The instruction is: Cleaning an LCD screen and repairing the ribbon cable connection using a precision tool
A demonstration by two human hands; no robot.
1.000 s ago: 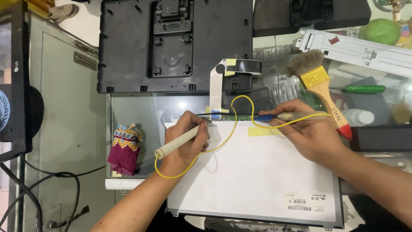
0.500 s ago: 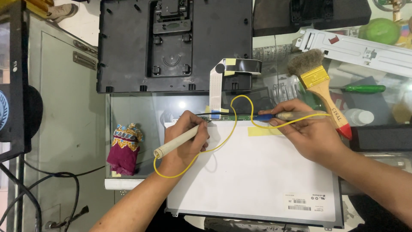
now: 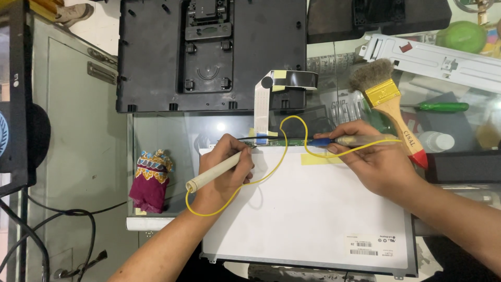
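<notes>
A white flat display panel [image 3: 313, 214] lies face down on the glass table. My left hand [image 3: 224, 169] grips a cream-handled probe [image 3: 214, 172] whose tip touches the narrow green circuit strip [image 3: 282, 142] at the panel's top edge. My right hand [image 3: 373, 162] holds a second probe with a blue tip [image 3: 326, 141] against the same strip, further right. A yellow wire [image 3: 271, 167] loops from one probe to the other across the panel. A white ribbon cable [image 3: 262, 109] rises from the strip to a black part above.
A black monitor back cover [image 3: 156, 57] lies at the top. A paintbrush [image 3: 391, 104] with a wooden handle, a green screwdriver [image 3: 441, 107] and a metal bracket [image 3: 443, 62] sit to the right. A patterned cloth bundle [image 3: 151, 177] lies left. Black cables [image 3: 52, 219] trail at lower left.
</notes>
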